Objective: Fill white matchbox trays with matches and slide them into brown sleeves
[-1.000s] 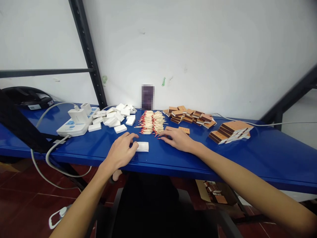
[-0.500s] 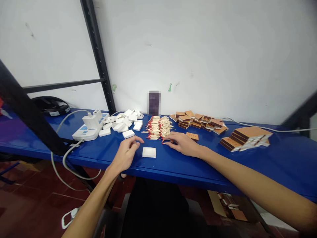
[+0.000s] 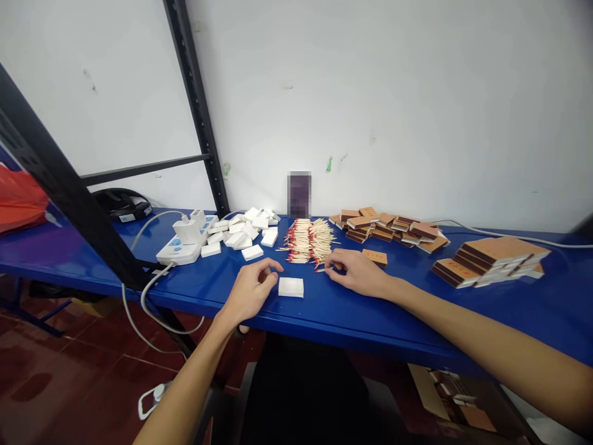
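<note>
My right hand (image 3: 354, 271) rests at the near right edge of a heap of red-headed matchsticks (image 3: 306, 241), thumb and fingers pinched together. Red-tipped matchsticks (image 3: 319, 269) stick out leftward from those fingertips; how many it holds is unclear. On the blue table (image 3: 398, 321), a small white matchbox tray (image 3: 291, 287) lies between my two hands. My left hand (image 3: 254, 285) is just left of this tray, with thumb and forefinger curved and apart, holding nothing. One brown matchbox sleeve (image 3: 376, 258) lies just behind my right hand.
White trays (image 3: 245, 228) are piled at back left, beside a power strip (image 3: 180, 247) with cables. Brown matchboxes (image 3: 393, 228) lie heaped at back right, and more are stacked (image 3: 491, 259) farther right. A black metal post (image 3: 197, 105) stands at the back left.
My right hand has drawn slightly right, away from the heap, and its fingers have closed on matchsticks. My left hand stays beside the white tray. The view has turned slightly left.
</note>
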Action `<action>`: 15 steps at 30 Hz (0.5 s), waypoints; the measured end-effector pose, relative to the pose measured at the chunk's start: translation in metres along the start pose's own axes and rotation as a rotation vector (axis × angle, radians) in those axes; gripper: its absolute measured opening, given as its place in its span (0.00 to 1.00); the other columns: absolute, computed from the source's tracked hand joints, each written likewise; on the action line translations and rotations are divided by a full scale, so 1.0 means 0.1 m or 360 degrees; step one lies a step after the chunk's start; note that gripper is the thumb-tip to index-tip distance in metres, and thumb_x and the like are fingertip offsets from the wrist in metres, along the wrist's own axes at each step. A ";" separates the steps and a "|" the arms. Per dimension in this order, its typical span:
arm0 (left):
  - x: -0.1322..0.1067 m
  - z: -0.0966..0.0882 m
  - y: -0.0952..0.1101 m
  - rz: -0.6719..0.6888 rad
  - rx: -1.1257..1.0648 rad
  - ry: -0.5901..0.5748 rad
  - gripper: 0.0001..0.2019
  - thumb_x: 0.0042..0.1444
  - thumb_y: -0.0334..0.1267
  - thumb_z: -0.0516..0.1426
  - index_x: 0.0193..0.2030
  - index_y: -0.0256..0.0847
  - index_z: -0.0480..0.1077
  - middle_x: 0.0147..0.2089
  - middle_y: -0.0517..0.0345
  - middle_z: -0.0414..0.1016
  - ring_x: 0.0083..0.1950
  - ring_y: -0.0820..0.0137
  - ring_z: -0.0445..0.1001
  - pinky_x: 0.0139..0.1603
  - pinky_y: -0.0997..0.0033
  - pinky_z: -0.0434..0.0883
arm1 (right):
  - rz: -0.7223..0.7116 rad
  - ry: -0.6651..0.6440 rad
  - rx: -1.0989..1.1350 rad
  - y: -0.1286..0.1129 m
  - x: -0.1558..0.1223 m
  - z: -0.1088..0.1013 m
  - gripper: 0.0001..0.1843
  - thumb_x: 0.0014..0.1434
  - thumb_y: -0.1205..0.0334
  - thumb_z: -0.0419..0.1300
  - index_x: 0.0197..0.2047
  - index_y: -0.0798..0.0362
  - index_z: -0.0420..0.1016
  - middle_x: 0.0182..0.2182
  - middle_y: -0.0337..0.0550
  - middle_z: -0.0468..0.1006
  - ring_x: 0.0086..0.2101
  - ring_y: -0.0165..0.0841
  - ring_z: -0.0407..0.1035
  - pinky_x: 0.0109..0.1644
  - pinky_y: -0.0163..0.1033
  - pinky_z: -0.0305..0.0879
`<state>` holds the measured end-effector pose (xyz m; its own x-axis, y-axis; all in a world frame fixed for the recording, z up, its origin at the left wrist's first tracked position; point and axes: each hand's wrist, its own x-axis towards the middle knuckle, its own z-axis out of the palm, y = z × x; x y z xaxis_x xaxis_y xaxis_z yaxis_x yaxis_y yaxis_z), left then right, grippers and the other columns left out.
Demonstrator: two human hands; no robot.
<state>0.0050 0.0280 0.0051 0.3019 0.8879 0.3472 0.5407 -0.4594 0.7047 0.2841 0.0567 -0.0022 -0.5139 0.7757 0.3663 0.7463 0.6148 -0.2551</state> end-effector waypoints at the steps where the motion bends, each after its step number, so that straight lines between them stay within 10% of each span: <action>1: 0.00 0.00 0.00 -0.0005 0.0037 -0.0012 0.11 0.58 0.38 0.52 0.41 0.40 0.75 0.23 0.65 0.62 0.27 0.71 0.63 0.32 0.71 0.60 | 0.0003 -0.0048 0.0016 -0.01 0.00 -0.01 0.06 0.62 0.63 0.54 0.35 0.51 0.72 0.29 0.40 0.71 0.31 0.32 0.66 0.36 0.37 0.59; 15: -0.02 0.05 0.05 0.0192 0.0473 -0.0233 0.15 0.55 0.48 0.60 0.46 0.45 0.75 0.43 0.56 0.70 0.47 0.61 0.71 0.52 0.59 0.68 | -0.0166 -0.0178 0.0195 -0.32 0.10 -0.06 0.10 0.69 0.58 0.48 0.38 0.51 0.65 0.34 0.42 0.71 0.32 0.32 0.64 0.36 0.37 0.58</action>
<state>0.0108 0.0233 0.0052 0.4754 0.8237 0.3091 0.6927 -0.5670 0.4457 0.2578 0.0436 0.0150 -0.6350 0.7135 0.2962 0.6329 0.7003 -0.3302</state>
